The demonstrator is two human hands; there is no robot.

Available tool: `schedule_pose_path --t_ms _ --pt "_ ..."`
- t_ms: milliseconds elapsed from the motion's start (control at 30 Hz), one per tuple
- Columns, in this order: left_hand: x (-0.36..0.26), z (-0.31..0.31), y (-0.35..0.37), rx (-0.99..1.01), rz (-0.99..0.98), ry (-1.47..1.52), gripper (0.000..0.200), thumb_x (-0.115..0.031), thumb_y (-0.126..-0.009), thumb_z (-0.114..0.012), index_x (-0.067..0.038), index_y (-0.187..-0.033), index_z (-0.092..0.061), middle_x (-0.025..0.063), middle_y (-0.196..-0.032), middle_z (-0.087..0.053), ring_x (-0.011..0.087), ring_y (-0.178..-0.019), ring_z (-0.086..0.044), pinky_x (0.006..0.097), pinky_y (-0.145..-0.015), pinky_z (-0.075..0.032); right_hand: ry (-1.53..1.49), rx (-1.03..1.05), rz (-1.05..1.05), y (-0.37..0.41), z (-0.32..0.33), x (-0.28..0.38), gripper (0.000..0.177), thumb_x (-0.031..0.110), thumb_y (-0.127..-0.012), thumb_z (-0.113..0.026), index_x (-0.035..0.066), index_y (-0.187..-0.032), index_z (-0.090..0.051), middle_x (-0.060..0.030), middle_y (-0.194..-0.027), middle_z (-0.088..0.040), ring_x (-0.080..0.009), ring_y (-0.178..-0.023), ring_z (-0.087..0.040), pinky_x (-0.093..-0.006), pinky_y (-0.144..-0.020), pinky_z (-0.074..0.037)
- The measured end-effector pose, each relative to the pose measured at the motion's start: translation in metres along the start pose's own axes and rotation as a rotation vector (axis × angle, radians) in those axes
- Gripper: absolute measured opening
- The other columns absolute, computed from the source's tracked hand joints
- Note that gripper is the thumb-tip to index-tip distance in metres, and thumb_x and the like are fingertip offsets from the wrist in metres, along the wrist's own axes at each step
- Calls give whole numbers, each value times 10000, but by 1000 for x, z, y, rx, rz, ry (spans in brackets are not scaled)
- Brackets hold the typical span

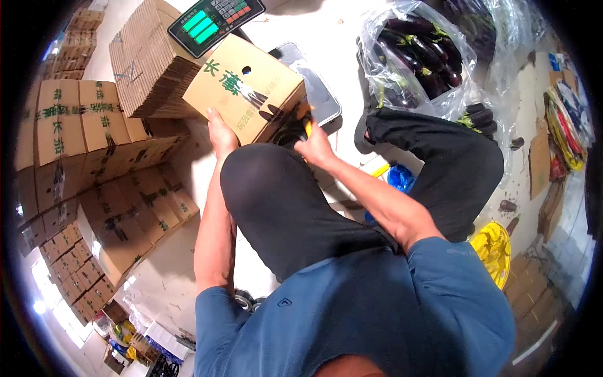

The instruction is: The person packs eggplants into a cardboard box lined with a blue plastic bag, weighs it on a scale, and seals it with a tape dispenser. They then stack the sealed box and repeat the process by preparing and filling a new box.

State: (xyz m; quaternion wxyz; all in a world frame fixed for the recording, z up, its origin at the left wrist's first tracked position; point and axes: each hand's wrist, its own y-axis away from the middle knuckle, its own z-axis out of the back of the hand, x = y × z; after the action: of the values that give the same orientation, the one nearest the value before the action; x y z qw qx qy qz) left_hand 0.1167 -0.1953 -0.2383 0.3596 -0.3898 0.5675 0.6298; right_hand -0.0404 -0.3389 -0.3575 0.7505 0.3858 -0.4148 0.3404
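Note:
A closed cardboard box [242, 91] with green print stands tilted in front of me, beside a scale platform [314, 85]. My left hand [221, 131] is against the box's lower left side, its fingers partly hidden by the box. My right hand [316, 146] is closed round a yellow-handled tool [308, 128] at the box's right side. The tool's dark part is hard to make out against the box. Behind the box is the scale's display [201, 26], lit green.
Stacked boxes [59, 119] and a bundle of flattened cardboard [147, 56] stand at the left. An open plastic bag [383, 85] of eggplants [427, 56] lies at the upper right. A yellow bag [493, 251] and a blue bag [401, 178] are at the right.

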Motion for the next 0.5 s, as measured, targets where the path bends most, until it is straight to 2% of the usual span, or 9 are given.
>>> schedule_pose_path --t_ms 67,233,267,300,333,367,400,467,500 --pt "10 2 -10 21 -71 13 604 -434 -1092 -313 64 -1372 -508 169 -1296 -625 248 -1153 -600 364 -1019 -454 22 99 -63 4 -6 1 858 187 -714 -687 -143 -1421 -328 -372 -1289 -533 -470 -1205 -562 -491 -1039 -467" --pt "28 15 -29 82 -167 -87 616 -442 -1084 -327 77 -1348 -525 181 -1275 -637 265 -1152 -602 375 -1011 -450 251 316 35 -15 48 19 820 204 -735 -696 -151 -1408 -390 -375 -1136 -636 -421 -1093 -656 -436 -990 -521" --pt "26 14 -27 98 -191 -66 616 -443 -1081 -334 79 -1342 -530 184 -1272 -639 268 -1149 -604 377 -1008 -450 355 455 -8 -31 65 22 841 218 -708 -741 -121 -1409 -424 -347 -1150 -649 -404 -1098 -663 -431 -978 -529" --pt "27 15 -24 109 -210 -49 616 -444 -1079 -341 80 -1336 -535 188 -1269 -640 271 -1147 -606 378 -1006 -450 372 525 85 -51 82 16 889 207 -654 -809 -13 -1439 -455 -261 -1086 -693 -344 -1001 -696 -410 -904 -553" --pt "28 15 -21 55 -191 -90 611 -441 -1078 -345 80 -1330 -541 189 -1263 -643 271 -1142 -608 379 -1002 -452 456 594 319 -87 88 -11 902 172 -627 -834 57 -1449 -480 -232 -1030 -710 -321 -932 -704 -401 -843 -570" --pt "28 13 -19 4 -169 -134 607 -439 -1078 -349 80 -1323 -547 190 -1258 -645 272 -1136 -610 379 -998 -454 515 784 84 -93 121 55 854 144 -620 -835 92 -1415 -527 -196 -982 -725 -289 -900 -705 -396 -800 -573" --pt "22 5 -16 -42 -155 -173 602 -436 -1077 -353 79 -1317 -553 191 -1252 -648 272 -1131 -613 379 -994 -456 554 894 172 -124 122 42 788 98 -628 -807 115 -1379 -568 -176 -954 -735 -295 -896 -710 -401 -784 -574" --pt "4 -6 0 10 -187 -170 596 -433 -1076 -361 80 -1305 -560 190 -1238 -653 273 -1110 -619 383 -982 -465 797 886 284 -143 119 59 669 78 -633 -778 130 -1288 -649 -181 -972 -735 -318 -907 -709 -407 -780 -576" --pt "6 -5 -3 17 -197 -173 597 -435 -1076 -360 80 -1300 -563 189 -1233 -655 274 -1106 -621 385 -978 -468 955 909 325 -142 107 65 490 104 -650 -767 106 -1136 -705 -181 -938 -736 -309 -888 -715 -402 -761 -572"
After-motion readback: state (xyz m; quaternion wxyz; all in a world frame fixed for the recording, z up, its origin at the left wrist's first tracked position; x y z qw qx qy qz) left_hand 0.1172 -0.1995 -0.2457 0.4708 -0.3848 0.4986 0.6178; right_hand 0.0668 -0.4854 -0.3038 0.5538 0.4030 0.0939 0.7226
